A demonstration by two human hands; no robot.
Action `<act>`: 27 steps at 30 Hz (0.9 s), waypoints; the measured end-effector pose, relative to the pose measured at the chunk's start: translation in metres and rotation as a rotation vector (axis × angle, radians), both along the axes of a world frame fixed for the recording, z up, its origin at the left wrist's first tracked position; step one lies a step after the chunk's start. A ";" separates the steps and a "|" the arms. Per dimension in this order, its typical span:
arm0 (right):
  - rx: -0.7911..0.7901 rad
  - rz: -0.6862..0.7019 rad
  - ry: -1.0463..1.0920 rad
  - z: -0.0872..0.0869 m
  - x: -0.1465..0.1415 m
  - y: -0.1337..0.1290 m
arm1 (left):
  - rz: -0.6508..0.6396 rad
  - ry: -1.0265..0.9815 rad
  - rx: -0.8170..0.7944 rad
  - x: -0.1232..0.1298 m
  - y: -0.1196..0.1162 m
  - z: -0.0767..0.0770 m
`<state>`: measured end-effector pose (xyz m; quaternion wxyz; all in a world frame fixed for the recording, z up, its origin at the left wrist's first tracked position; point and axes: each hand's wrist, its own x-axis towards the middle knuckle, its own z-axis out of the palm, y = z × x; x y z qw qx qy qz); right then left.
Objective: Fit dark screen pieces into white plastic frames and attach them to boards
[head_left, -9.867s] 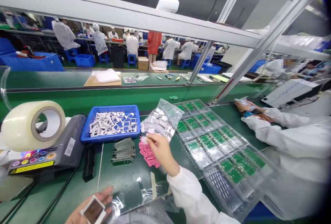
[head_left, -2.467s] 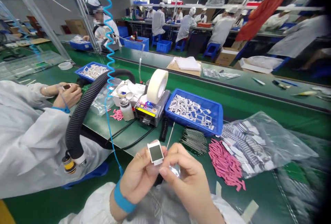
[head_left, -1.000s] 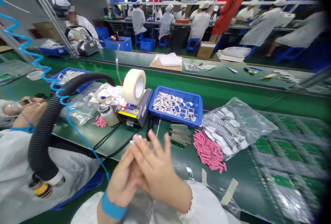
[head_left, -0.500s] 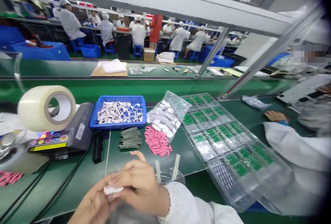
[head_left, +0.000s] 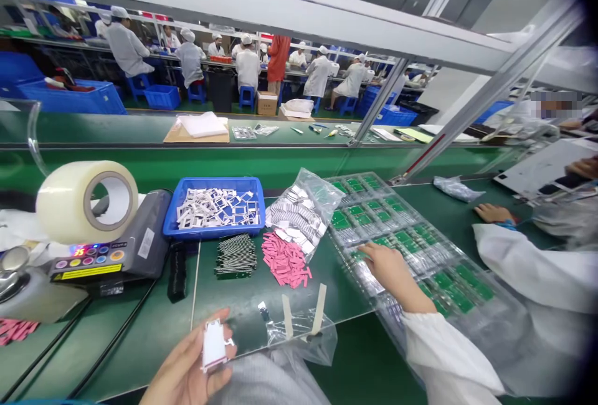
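Observation:
My left hand (head_left: 194, 361) grips a small white rectangular frame part (head_left: 215, 344) near the table's front edge. A thin pink line runs along the part's lower side. Over to the right, my right hand (head_left: 385, 268) reaches over the clear blister tray (head_left: 343, 257), its fingers stretched out at a compartment with green circuit boards (head_left: 411, 243). Whether the fingertips touch a board cannot be made out. Between the hands lie a pile of pink strips (head_left: 284, 260), a stack of thin boards (head_left: 236, 255) and a plastic bag of white pieces (head_left: 299, 215).
A blue bin (head_left: 170, 212) of white frames stands behind the stack. At left are a tape dispenser (head_left: 149, 224) with a large tape roll (head_left: 65, 202) and black cables (head_left: 126, 330). A clear bag (head_left: 322, 336) hangs over the front edge. A co-worker's hand (head_left: 494, 213) rests at right.
My right hand has left the white part and moved right to the blister tray. My left hand keeps the part, which now shows its broad face.

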<state>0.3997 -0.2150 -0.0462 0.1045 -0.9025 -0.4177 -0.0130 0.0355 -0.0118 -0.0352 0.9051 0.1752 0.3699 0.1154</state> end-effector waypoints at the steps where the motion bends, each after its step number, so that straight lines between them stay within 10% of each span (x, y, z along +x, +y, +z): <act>1: -0.027 0.012 0.001 -0.007 0.011 -0.006 | -0.015 -0.005 0.008 0.000 0.000 0.001; 10: 0.001 0.182 -0.004 -0.031 0.043 -0.019 | 0.069 -0.093 0.108 -0.011 -0.001 0.011; 16: 0.535 -0.202 -0.143 0.011 -0.031 0.029 | 0.115 -0.168 0.105 -0.020 0.003 0.016; 19: 0.766 -0.088 0.589 0.037 -0.116 0.084 | 0.098 -0.196 0.123 -0.019 0.004 0.016; 22: 0.671 0.168 1.270 0.051 -0.189 0.134 | 0.094 -0.205 0.169 -0.021 0.005 0.018; 27: 0.489 0.377 1.667 0.055 -0.246 0.179 | 0.100 -0.240 0.277 -0.031 0.005 0.022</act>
